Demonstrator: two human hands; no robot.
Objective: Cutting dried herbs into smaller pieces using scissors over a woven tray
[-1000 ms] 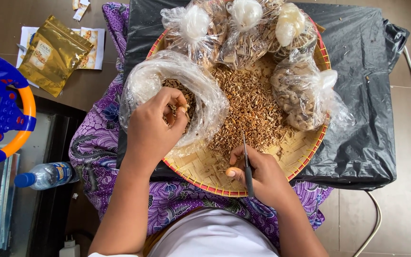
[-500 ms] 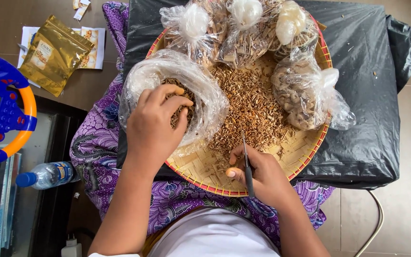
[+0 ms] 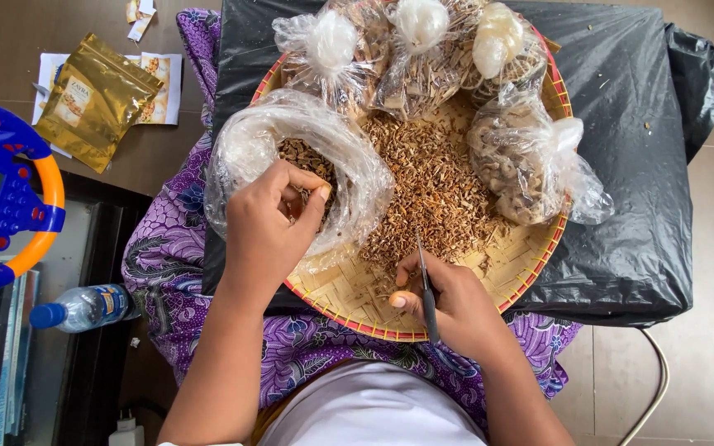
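Observation:
A round woven bamboo tray (image 3: 357, 301) with a red rim rests on my lap, holding a loose heap of dried brown pieces (image 3: 435, 186). My left hand (image 3: 270, 227) is pinched on some of these pieces inside an open clear plastic bag (image 3: 245, 140) at the tray's left. My right hand (image 3: 448, 301) sits at the tray's near edge, gripping a thin dark metal tool (image 3: 426, 285) that points toward the heap. Several tied clear bags (image 3: 423, 58) filled with the same pieces lie along the far rim, and another filled bag (image 3: 522, 161) lies at the right.
A black plastic sheet (image 3: 646, 165) lies under the tray. A gold foil pouch (image 3: 92, 99) on papers lies far left on the brown floor. A blue and orange toy steering wheel (image 3: 6, 194) and a plastic water bottle (image 3: 84, 307) are at left. A white cable (image 3: 659, 372) runs at right.
My left hand has shifted slightly inside the open bag, fingers curling tighter on the pieces. My right hand and the tool stay where they were.

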